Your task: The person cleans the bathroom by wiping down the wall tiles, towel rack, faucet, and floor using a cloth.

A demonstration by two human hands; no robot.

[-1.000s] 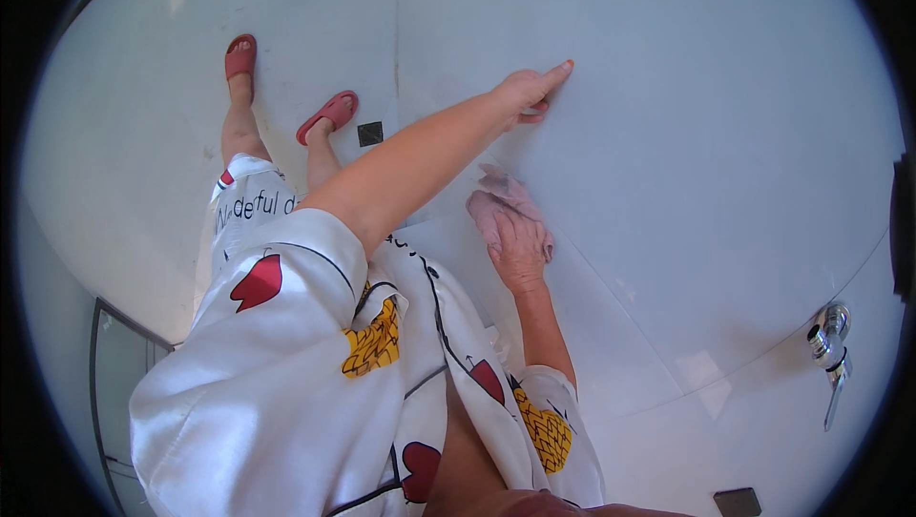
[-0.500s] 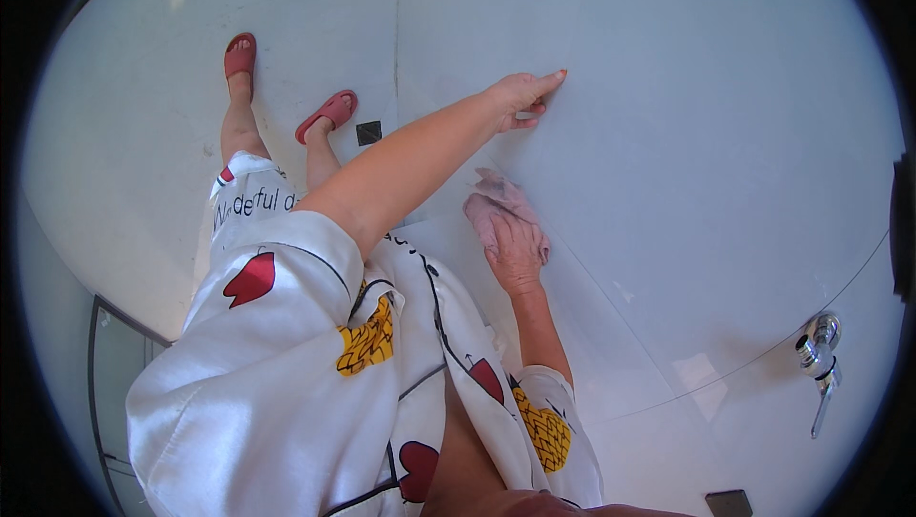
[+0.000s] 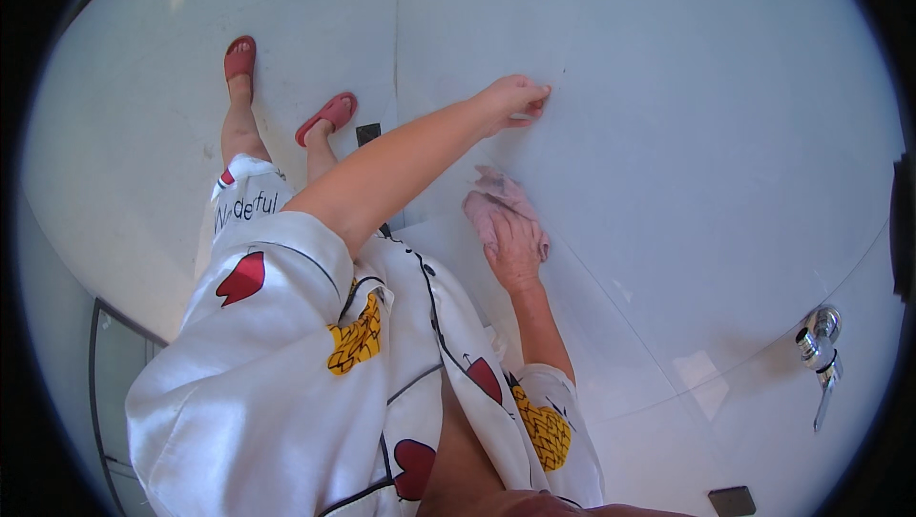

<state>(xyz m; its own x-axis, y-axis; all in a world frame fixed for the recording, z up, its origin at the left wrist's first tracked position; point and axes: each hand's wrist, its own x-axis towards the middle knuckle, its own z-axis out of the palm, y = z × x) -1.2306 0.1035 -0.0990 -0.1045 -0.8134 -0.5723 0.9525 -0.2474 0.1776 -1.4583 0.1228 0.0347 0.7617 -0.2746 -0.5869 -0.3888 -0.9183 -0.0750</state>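
My left hand (image 3: 516, 104) is held out in front of the pale, smooth tiled wall (image 3: 687, 135), with thumb and fingers drawn together. Whether anything sits between those fingertips is too small to tell. A tiny dark speck (image 3: 564, 70) shows on the wall just past them. Below it, my right hand (image 3: 516, 248) presses a crumpled pink cloth (image 3: 486, 214) down near the seam at the bottom of the wall. The palm and fingers cover part of the cloth, and its upper end sticks out beyond them.
A chrome tap (image 3: 819, 355) juts from the wall at the right. Dark square floor drains lie by my feet (image 3: 367, 134) and near the lower edge (image 3: 732, 501). My red slippers (image 3: 327, 117) stand on the light floor at upper left. A dark-framed panel (image 3: 124, 383) is at far left.
My left hand has drawn back left from the wall, its outstretched finger now folded in towards the thumb, leaving the speck uncovered. The right hand and cloth have hardly moved.
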